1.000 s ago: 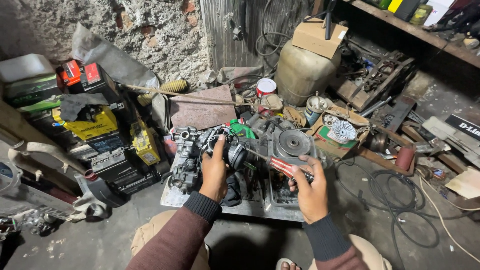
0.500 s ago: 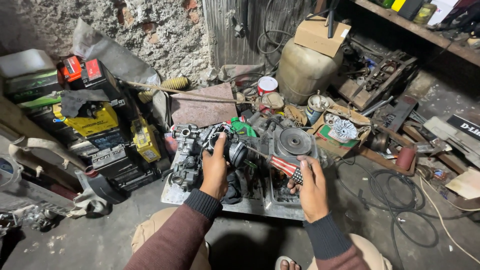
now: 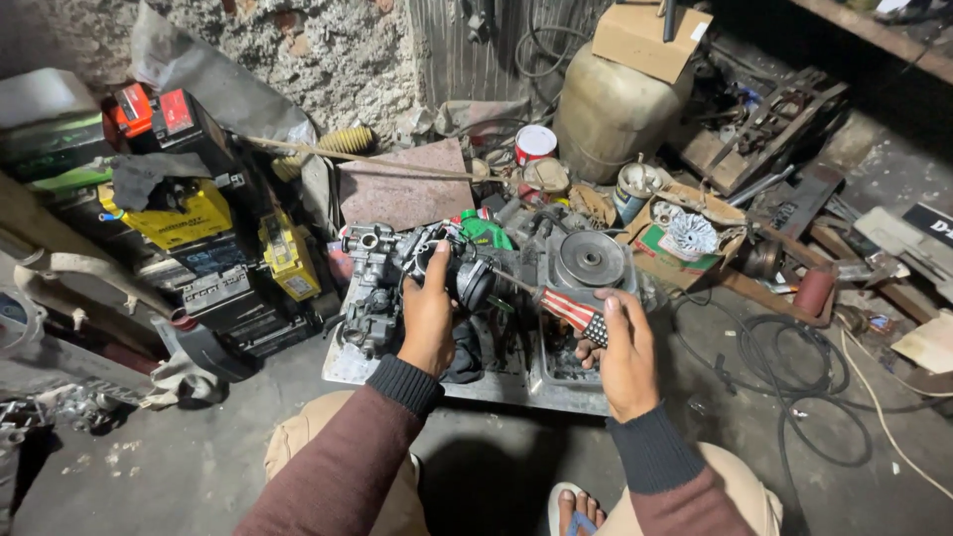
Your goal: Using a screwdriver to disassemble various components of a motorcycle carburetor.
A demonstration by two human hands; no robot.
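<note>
Carburetor: small grey metal carburetor (image 3: 452, 268) with a round black opening, held above the metal tray (image 3: 516, 387) at the centre of the view.
Left hand: left hand (image 3: 429, 320) wrapped around the carburetor from below, thumb up along its side, fingers closed on the body.
Screwdriver: screwdriver (image 3: 556, 303) with a red, white and dark patterned handle; its thin shaft runs up and left to the carburetor's black opening.
Right hand: right hand (image 3: 623, 352) grasping the screwdriver handle, forefinger laid along the top.
Tray: flat, grimy, on the floor in front of the person's knees; dark parts lie in it under the hands.
Second carburetor: another grey carburetor (image 3: 369, 283) sits at the tray's left edge, just beside the left hand.
Pulley: a round grey pulley (image 3: 590, 260) on an engine part stands just behind the screwdriver.
Left of tray: stacked batteries (image 3: 199, 213), yellow, black and red.
Behind: a beige tank (image 3: 608, 114) with a cardboard box (image 3: 647, 40) on top, against the wall.
Right: black cables (image 3: 794, 357) coiled on the floor.
</note>
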